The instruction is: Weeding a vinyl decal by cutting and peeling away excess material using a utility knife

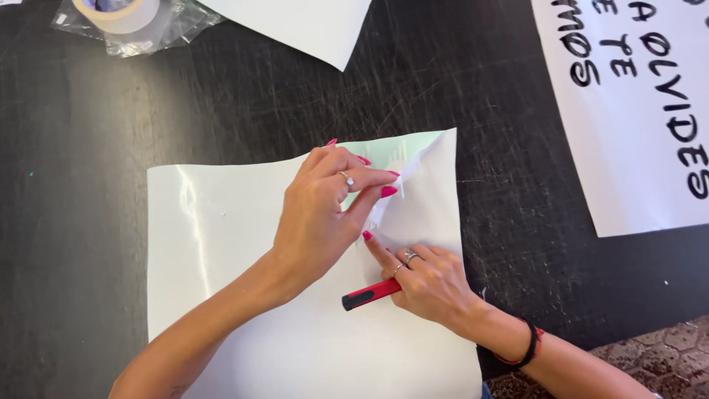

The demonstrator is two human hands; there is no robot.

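white sheet [244,295] | left hand [317,214] pinching torn edge | right hand [432,284] gripping red cutter [369,295]

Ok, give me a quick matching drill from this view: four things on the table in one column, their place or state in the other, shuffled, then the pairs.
Things:
1. tape roll
2. red cutter
3. lettered poster
4. white sheet

Place or state:
A. far right, flat on the black table
B. held in the right hand
C. top left, on clear plastic wrap
D. centre, top layer pinched up by the left hand, pale green showing beneath

Pairs: 1-C, 2-B, 3-A, 4-D
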